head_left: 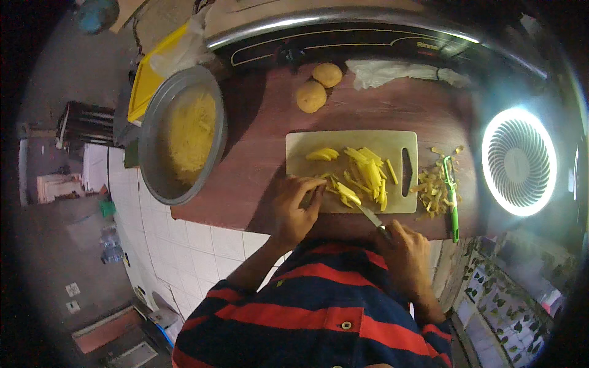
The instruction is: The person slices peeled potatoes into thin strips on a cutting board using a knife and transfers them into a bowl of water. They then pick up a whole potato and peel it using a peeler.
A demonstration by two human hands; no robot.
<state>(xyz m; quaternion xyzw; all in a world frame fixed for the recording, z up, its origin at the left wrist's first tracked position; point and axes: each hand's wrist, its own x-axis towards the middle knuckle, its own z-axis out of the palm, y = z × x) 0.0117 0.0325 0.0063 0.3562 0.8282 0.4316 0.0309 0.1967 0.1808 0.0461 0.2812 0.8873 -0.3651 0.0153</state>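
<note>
My right hand grips a small kitchen knife. Its blade points up and left over the board, the tip among potato strips. My left hand is at the lower left edge of the white cutting board, thumb and fingers curled towards each other beside some strips. Whether anything is pinched there is too small to tell. A heap of cut potato strips lies mid-board. A small fanned bunch of slices rests at the upper left, and one strip is apart near the handle slot.
Potato peelings and a green-handled peeler lie right of the board. Beyond it sit two whole potatoes and a white plastic bag. A large grey basin holds yellow strips at left. A lit round fan stands at right.
</note>
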